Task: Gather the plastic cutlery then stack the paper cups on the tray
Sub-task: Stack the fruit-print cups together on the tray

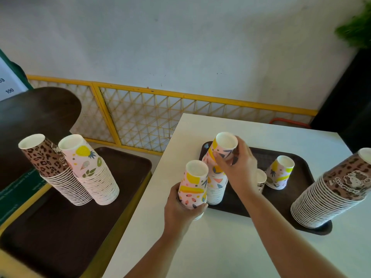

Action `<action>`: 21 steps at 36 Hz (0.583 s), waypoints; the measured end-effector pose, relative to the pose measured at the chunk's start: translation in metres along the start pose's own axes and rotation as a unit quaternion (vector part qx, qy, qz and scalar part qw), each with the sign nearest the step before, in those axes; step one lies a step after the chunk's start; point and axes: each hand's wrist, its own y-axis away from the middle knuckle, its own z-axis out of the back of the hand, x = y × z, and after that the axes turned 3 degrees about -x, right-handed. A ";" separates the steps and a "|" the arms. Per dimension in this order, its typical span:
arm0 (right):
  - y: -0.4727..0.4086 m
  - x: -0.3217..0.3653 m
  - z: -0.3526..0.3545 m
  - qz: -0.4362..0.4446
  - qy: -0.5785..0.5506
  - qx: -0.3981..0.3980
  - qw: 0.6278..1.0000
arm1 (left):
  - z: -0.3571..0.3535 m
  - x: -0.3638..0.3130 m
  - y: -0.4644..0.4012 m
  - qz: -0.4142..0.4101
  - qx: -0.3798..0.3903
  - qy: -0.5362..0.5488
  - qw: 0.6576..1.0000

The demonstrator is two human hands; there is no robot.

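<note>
1. The left hand (181, 209) reaches in from the near edge and grasps an upturned fruit-print cup (193, 184) at its lower end, at the tray's (241, 205) near-left rim.
2. The right hand (235, 165) stretches farther over the tray, fingers curled round the top cup (223, 148) of the fruit-print stack (215, 189), which stands on the tray's left part.
3. On this tray: three stacks — that one, a short fruit-print one (280, 173) at centre, and a tall leopard-print one (329, 193) at the right; a small cup (261, 180) shows partly behind the right wrist.
4. The tray lies on a white tabletop (220, 247).
5. A second tray (60, 227) at left holds two tall stacks: leopard (52, 169) and fruit-print (94, 171).
</note>
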 end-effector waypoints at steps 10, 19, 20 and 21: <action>0.024 0.010 0.011 0.041 -0.032 -0.007 0.999 | -0.003 -0.003 -0.001 -0.009 0.006 0.005 1.000; 0.062 0.023 -0.007 -0.022 -0.032 0.113 0.993 | -0.010 -0.015 0.001 -0.010 0.011 0.010 1.000; 0.062 0.022 -0.007 -0.024 -0.029 0.111 0.993 | -0.010 -0.015 0.001 -0.012 0.015 0.010 1.000; 0.061 0.021 -0.007 -0.026 -0.029 0.109 0.993 | -0.010 -0.015 0.001 -0.015 0.020 0.009 1.000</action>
